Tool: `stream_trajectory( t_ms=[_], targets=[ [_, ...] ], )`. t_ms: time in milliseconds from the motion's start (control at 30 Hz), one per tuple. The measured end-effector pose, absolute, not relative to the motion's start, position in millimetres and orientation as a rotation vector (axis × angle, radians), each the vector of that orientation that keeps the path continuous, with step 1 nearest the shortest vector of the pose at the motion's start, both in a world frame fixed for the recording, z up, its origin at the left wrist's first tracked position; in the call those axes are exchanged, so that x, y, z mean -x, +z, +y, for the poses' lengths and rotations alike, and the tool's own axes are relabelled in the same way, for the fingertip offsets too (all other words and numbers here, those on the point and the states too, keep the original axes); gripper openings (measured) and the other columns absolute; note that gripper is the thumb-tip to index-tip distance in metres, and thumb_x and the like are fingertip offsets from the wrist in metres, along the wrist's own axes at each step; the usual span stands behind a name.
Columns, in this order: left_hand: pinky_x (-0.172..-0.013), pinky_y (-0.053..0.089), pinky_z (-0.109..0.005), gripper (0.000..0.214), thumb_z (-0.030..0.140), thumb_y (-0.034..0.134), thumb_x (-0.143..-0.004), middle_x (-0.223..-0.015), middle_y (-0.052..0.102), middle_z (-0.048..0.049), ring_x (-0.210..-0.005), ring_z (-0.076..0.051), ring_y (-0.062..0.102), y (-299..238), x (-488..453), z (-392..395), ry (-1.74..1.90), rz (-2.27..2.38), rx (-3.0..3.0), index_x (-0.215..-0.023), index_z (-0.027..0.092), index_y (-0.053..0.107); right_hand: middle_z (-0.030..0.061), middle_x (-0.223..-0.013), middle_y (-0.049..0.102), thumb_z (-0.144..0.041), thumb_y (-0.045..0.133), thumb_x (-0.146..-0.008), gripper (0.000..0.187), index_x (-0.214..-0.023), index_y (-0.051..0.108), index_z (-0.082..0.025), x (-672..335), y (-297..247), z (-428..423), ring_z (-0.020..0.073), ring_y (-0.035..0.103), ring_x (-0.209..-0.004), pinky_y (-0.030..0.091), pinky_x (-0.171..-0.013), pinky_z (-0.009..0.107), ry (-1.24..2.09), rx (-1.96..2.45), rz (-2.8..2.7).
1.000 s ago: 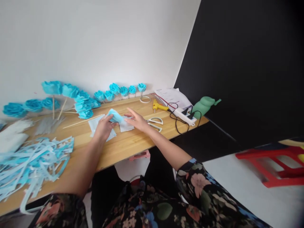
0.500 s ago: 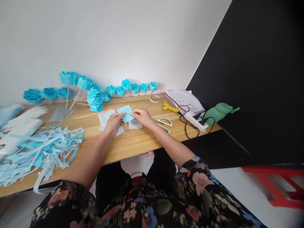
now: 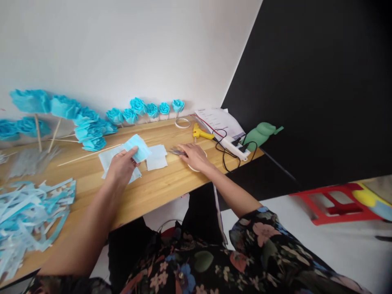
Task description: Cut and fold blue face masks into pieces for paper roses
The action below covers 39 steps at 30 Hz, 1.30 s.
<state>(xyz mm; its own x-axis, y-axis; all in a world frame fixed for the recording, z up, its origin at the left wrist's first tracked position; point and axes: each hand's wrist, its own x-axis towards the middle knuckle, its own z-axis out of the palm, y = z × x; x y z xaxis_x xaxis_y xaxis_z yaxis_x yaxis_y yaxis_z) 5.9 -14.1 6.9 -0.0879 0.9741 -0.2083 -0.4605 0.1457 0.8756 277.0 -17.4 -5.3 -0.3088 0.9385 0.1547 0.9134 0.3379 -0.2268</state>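
A square of light blue fabric (image 3: 137, 148) is pinched between thumb and fingers of my left hand (image 3: 122, 165), held just above the table. Beneath it lie pale white-blue sheets (image 3: 110, 157), partly covered by that hand. Another whitish square (image 3: 157, 157) rests between my hands. To the right, my right hand (image 3: 194, 156) is closed over a pair of scissors (image 3: 176, 151) lying on the wood. The blades point left past the fingertips, and the white handles are mostly hidden under the palm.
Blue fabric flowers on sticks (image 3: 88, 128) stand along the wall. A heap of cut strips (image 3: 33, 216) lies at left. On the right are a tape roll (image 3: 183, 123), a yellow glue gun (image 3: 202, 132), papers (image 3: 220, 120), a power strip (image 3: 234, 148) with cables and a green object (image 3: 260, 134).
My right hand has let go of the blue square and moved right onto the scissors. The left hand keeps the square. The view has turned to the right.
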Motion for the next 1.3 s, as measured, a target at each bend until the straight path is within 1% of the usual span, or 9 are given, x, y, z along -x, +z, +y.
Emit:
stream_trajectory(
  t_ms=[133,267,333,467,567,733,900,1100,1300],
  targets=[
    [-0.047,0.041,-0.022,0.032,0.03,0.091,-0.055,-0.066,0.067,0.0003,-0.057,-0.011,0.058,-1,-3,-13,1.363,1.058,-0.694,-0.069,0.015,0.067,0.016,-0.122,0.071,-0.022,0.055,-0.099,0.04,-0.138,0.062,-0.02,-273,-2,1,0.0302,0.064,-0.114,0.049,-0.095,0.04,0.047,1.861,-2.249],
    [-0.047,0.039,-0.024,0.034,0.036,0.092,-0.054,-0.062,0.066,-0.0013,-0.054,-0.012,0.054,3,-4,-10,1.34,1.134,-0.813,-0.067,0.014,0.069,0.0205,-0.134,0.066,-0.023,0.058,-0.098,0.045,-0.142,0.059,-0.014,-274,20,30,0.0328,0.059,-0.127,0.045,-0.107,0.046,0.102,1.723,-2.182],
    [-0.048,0.037,-0.024,0.036,0.04,0.093,-0.053,-0.06,0.065,-0.0021,-0.052,-0.011,0.052,13,-6,-5,1.293,1.126,-0.914,-0.064,0.014,0.07,0.0148,-0.134,0.068,-0.032,0.055,-0.101,0.044,-0.143,0.059,-0.019,-266,31,42,0.0277,0.061,-0.125,0.045,-0.109,0.044,0.359,1.486,-2.056],
    [-0.048,0.036,-0.023,0.037,0.042,0.094,-0.054,-0.061,0.067,-0.0015,-0.05,-0.01,0.051,30,-12,9,1.336,1.085,-1.031,-0.068,0.015,0.074,0.0101,-0.119,0.074,-0.062,0.034,-0.104,0.059,-0.132,0.065,-0.021,-230,43,49,0.0211,0.069,-0.105,0.055,-0.088,0.035,1.27,1.03,-1.731],
    [-0.047,0.037,-0.023,0.041,0.045,0.095,-0.051,-0.057,0.066,-0.0003,-0.048,-0.009,0.049,27,-13,12,1.366,1.132,-1.036,-0.068,0.014,0.074,0.0094,-0.101,0.074,-0.072,0.039,-0.098,0.066,-0.111,0.072,-0.016,-203,37,49,0.0174,0.068,-0.09,0.054,-0.079,0.029,1.527,0.894,-1.616],
    [-0.057,0.048,-0.027,0.055,0.052,0.097,-0.041,-0.064,0.072,-0.0029,-0.057,-0.015,0.061,6,-11,6,1.377,1.186,-0.948,-0.074,0.013,0.077,0.0011,-0.088,0.072,-0.055,0.081,-0.074,0.043,-0.093,0.073,-0.017,-182,4,52,0.0136,0.064,-0.08,0.05,-0.073,0.025,1.468,0.842,-1.74],
    [-0.054,0.043,-0.027,0.055,0.06,0.094,-0.046,-0.062,0.069,-0.0049,-0.055,-0.015,0.057,1,-7,6,1.342,1.215,-1.006,-0.067,0.013,0.074,-0.0009,-0.082,0.071,-0.053,0.077,-0.075,0.039,-0.09,0.072,-0.018,-181,-15,49,0.0143,0.063,-0.076,0.05,-0.073,0.027,1.309,0.929,-1.629],
    [-0.054,0.042,-0.026,0.053,0.063,0.09,-0.052,-0.061,0.068,-0.0049,-0.057,-0.016,0.056,5,-8,3,1.311,1.224,-1.048,-0.064,0.014,0.073,-0.004,-0.066,0.058,-0.052,0.073,-0.077,0.035,-0.073,0.065,-0.018,-184,-11,44,0.011,0.053,-0.064,0.046,-0.063,0.024,1.175,0.998,-1.61],
    [-0.044,0.032,-0.024,0.046,0.057,0.088,-0.061,-0.051,0.058,-0.0008,-0.046,-0.011,0.045,2,4,10,1.423,1.282,-1.0,-0.059,0.016,0.069,-0.0015,-0.076,0.065,-0.053,0.076,-0.07,0.038,-0.083,0.068,-0.018,-191,-8,52,0.0123,0.059,-0.071,0.052,-0.063,0.024,1.242,1.029,-1.277]
  ],
)
